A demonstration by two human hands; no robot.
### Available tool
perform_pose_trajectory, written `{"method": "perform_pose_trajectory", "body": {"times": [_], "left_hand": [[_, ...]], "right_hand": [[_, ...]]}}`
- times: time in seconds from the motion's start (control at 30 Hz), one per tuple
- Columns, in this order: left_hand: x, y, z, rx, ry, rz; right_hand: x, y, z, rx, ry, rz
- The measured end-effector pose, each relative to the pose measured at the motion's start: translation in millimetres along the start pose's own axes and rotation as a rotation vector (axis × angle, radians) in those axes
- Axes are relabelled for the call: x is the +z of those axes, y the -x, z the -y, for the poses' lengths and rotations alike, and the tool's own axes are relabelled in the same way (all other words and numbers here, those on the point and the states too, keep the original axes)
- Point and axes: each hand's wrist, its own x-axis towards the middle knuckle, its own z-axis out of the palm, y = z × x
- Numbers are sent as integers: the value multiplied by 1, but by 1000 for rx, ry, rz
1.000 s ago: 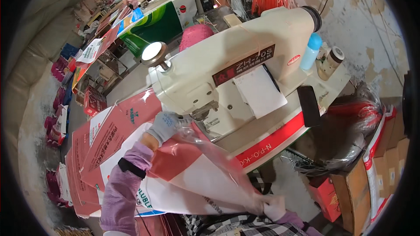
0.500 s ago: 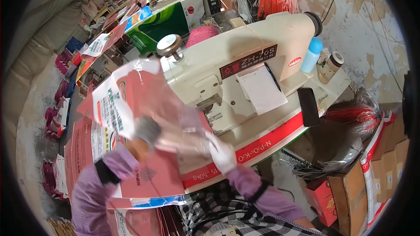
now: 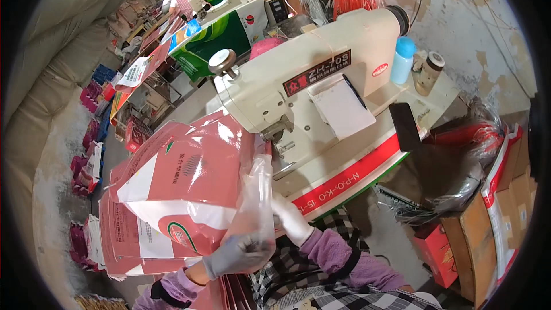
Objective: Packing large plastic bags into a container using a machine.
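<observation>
A glossy red and white woven sack (image 3: 201, 161) bulges over a stack of like sacks at the left, its clear plastic liner (image 3: 259, 186) sticking out along the right edge. My left hand (image 3: 238, 255), in a grey glove, is closed on the liner at the sack's near corner. In a white glove, my right hand (image 3: 291, 221) is at the liner's right edge and appears to pinch it; its fingertips are partly hidden. Just beyond the sack's far right corner stands the head of a cream industrial sewing machine (image 3: 258, 95), its presser foot beside the liner.
On the machine lie a white pad (image 3: 341, 106) and a dark phone (image 3: 405, 127). A blue bottle (image 3: 403, 60) and a tan jar (image 3: 429, 73) stand behind. Cartons (image 3: 468, 252) and bundled clear strips (image 3: 465, 195) are at the right. Another person (image 3: 182, 3) sits far off.
The sack has swung down from a raised, blurred position onto the stack, with its face turned. My left hand has come nearer and to the right; my right hand has shifted slightly.
</observation>
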Motion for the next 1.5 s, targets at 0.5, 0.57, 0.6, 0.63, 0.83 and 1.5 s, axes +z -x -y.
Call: {"method": "perform_pose_trajectory", "body": {"times": [0.5,0.57,0.6,0.63,0.83,1.5], "left_hand": [[41,-35,-30,346,-580,497],[9,-53,-58,214,-625,824],[-14,-61,-72,189,-701,922],[-34,-79,-94,271,-786,1025],[-74,-96,-25,408,-252,732],[-17,-64,-33,201,-607,295]], "right_hand": [[-22,50,-15,-183,1209,-273],[-30,45,-35,-107,1489,-185],[-31,45,-36,-149,1509,-127],[-36,53,-11,-154,1524,-239],[-44,-70,5,-263,1796,-251],[-27,60,-23,-4,565,-39]]}}
